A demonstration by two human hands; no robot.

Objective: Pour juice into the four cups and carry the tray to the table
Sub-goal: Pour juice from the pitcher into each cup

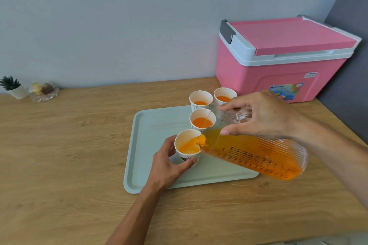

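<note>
In the head view, juice is being poured from a ribbed glass pitcher point(256, 157) into the nearest paper cup point(188, 148), the fourth of four standing on a pale green tray point(139, 145) that lies on a wooden counter point(69, 145). The pitcher is gripped near its neck by the right hand point(264, 117), fingers closed around the glass, and is tipped steeply leftward so that its spout rests just over the cup's rim. The cup is steadied by the left hand point(169, 162), thumb and fingers clamped on its wall. The three other cups point(202, 120) behind it already hold juice. A pink cooler point(278, 61) stands at the back right.

The step is judged best done if the tilt is eased back as the level nears that of the other cups, since the pitcher is still heavily filled and a surge could be caused. The cup should be kept pressed to the tray, and the spout lifted cleanly to avoid drips.
</note>
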